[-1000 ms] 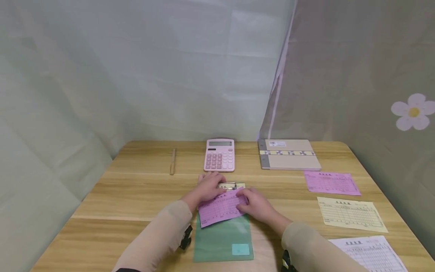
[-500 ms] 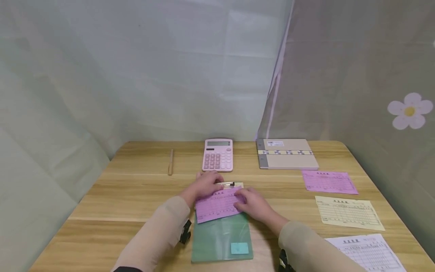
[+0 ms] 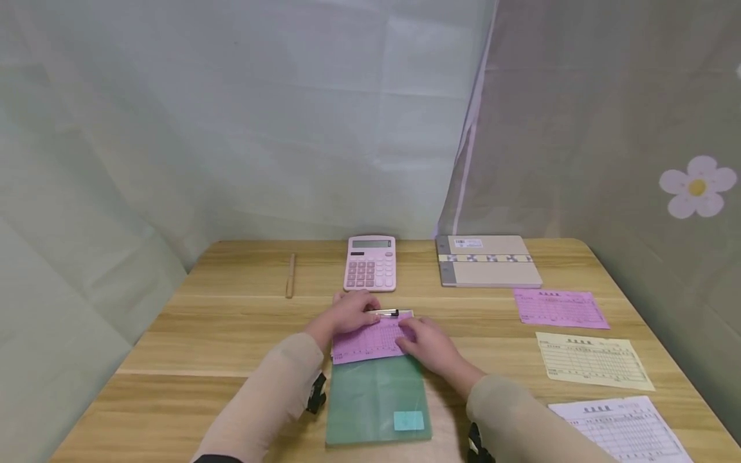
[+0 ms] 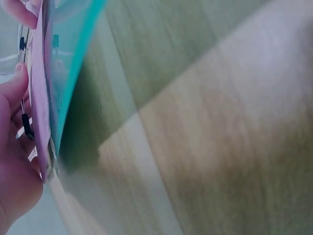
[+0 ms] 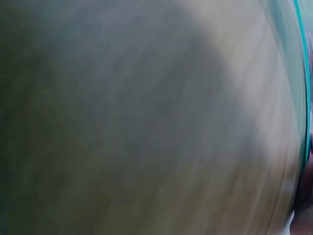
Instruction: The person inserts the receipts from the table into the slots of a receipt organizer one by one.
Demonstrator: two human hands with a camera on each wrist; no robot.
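A green clipboard (image 3: 376, 399) with a light blue sticker lies at the table's front middle. On its upper half rests a pink printed slip (image 3: 367, 342), its top edge up at the metal clip (image 3: 389, 312). My left hand (image 3: 349, 314) grips the clip at the top left, the thumb lying by the wire in the left wrist view; its other fingers are partly hidden. At the slip's right edge, my right hand (image 3: 431, 347) pinches the paper between thumb and fingers. The right wrist view shows mostly blurred table, with the clipboard's green edge (image 5: 305, 73) at the far right.
A pink calculator (image 3: 370, 263) sits just beyond the clipboard, with a pen (image 3: 291, 276) to its left. A beige notebook (image 3: 489, 262) lies at the back right. Down the right side lie a pink slip (image 3: 560, 308), a yellow slip (image 3: 595, 361) and a white slip (image 3: 625, 429).
The pink slip has slid up toward the clip and turned from tilted to nearly straight on the clipboard. My right hand has moved slightly with it; the left stays at the clip.
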